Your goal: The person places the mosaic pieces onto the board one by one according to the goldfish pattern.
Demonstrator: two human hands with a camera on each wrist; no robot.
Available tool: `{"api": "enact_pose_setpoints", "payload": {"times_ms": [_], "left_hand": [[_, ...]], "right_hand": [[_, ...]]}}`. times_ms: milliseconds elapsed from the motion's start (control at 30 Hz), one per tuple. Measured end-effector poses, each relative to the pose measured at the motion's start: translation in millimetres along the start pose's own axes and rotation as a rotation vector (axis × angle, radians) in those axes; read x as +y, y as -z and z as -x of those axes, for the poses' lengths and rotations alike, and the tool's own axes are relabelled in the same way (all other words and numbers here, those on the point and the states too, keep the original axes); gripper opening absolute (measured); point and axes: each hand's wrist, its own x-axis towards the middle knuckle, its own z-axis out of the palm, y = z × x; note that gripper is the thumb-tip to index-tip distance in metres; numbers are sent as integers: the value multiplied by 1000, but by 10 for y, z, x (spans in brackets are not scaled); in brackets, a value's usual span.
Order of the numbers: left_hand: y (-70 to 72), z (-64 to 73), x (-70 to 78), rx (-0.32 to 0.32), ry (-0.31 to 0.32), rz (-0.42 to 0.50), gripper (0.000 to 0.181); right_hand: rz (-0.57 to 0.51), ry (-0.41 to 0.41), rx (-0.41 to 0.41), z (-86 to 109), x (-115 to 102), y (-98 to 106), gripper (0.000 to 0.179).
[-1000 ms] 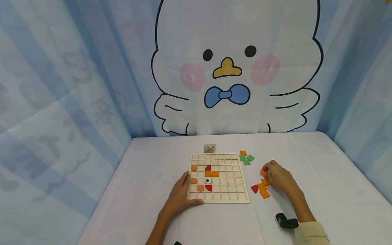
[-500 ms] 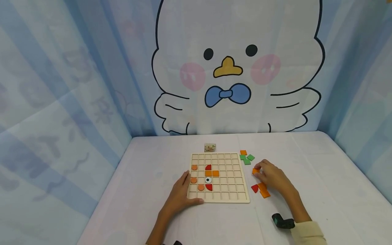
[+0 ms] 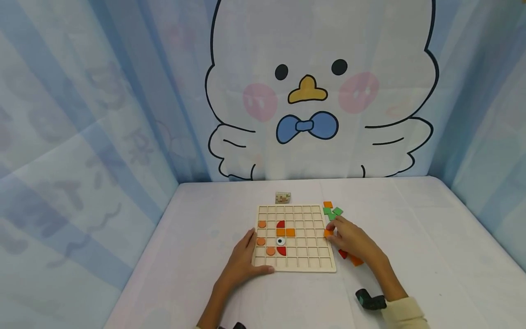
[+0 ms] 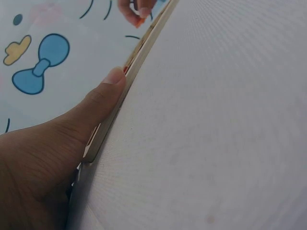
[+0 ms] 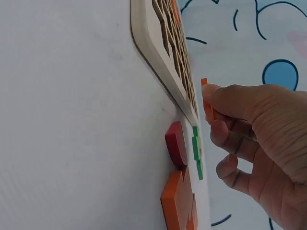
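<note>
Orange tile [image 3: 328, 233], pinched by the right grip [image 3: 352, 237], had moved left to the wooden board [image 3: 305, 252]; the left grip [image 3: 242, 261], thumb spread from fingers, touched its near-left corner.

The surface [image 3: 197, 224] is pale whitish with faint pink and bluish tints, its far right corner rounded. A light-coloured gridded board [image 3: 306, 250] lies flat near its middle. Just beyond the board's far edge sits a small patterned piece [image 3: 283, 198]. Near the board's far right corner are an orange tile [image 3: 328, 204] and, close by on the near side, green tiles [image 3: 338, 211], one partly hidden. Farther toward the near side, right of the board, lie a red rounded piece [image 3: 343, 254] and, next to it, partly hidden orange tiles [image 3: 355, 260].
</note>
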Motion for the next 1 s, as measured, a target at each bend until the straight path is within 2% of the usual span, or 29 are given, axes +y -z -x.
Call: {"api": "enact_pose_setpoints", "payload": {"times_ms": [133,267,367,733,1000], "left_hand": [[-6,5,-4,-6,0,1,123],[-5,15,2,-10,0,-4,122],[-3,17,3,-7,-1,-9,122],[-1,-2,-3,-4,-7,-16,121],[-2,-1,-7,-4,-8,-17,121]], "right_hand": [[-20,63,-7,-7,-91,-78,20],[22,143,7,-51,-167,-168,20],[47,169,5,-101,-232,-229,22],[31,186,-43,-259,-530,-350,21],[23,148,-71,-327,-677,-427,22]]}}
